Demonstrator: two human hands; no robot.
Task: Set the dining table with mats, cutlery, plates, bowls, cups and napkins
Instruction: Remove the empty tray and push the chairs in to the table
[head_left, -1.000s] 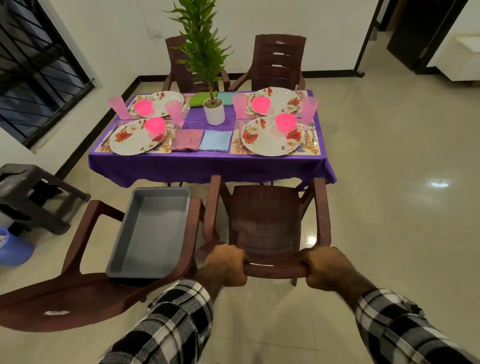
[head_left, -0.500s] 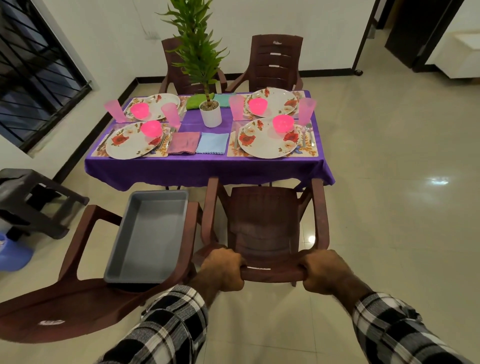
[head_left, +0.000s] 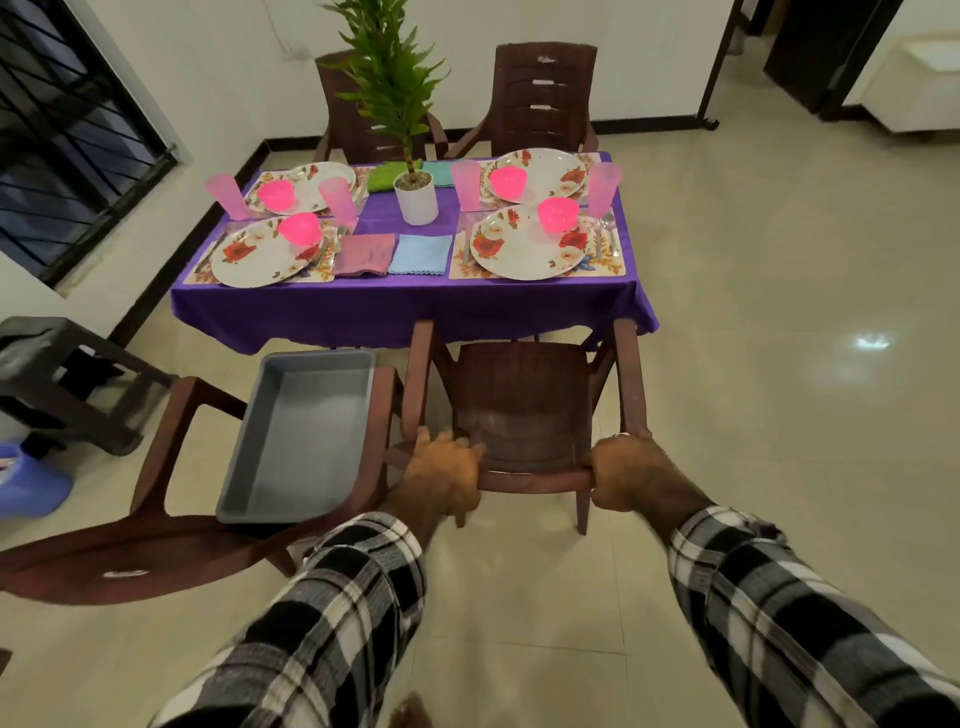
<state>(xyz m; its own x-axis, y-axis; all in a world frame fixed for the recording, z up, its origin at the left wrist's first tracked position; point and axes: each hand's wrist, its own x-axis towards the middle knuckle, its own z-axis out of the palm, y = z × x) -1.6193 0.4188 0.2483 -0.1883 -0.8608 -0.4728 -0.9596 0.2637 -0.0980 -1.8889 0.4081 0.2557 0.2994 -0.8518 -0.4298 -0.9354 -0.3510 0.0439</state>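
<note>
A table under a purple cloth carries several floral plates, such as the near right plate, each with a pink bowl on it. Pink cups stand beside them, on patterned mats. A pink napkin and a blue napkin lie at the near middle. A fork and spoon lie right of the near right plate. My left hand and my right hand both grip the top of a brown plastic chair facing the table's near side.
A potted plant stands mid-table. A second brown chair on the left holds a grey tray. Two more chairs stand at the far side. A dark stool and a blue container sit by the left wall.
The chair in my hands has moved closer to the table, its front now at the cloth's edge. Both hands keep their grip on the chair's back.
</note>
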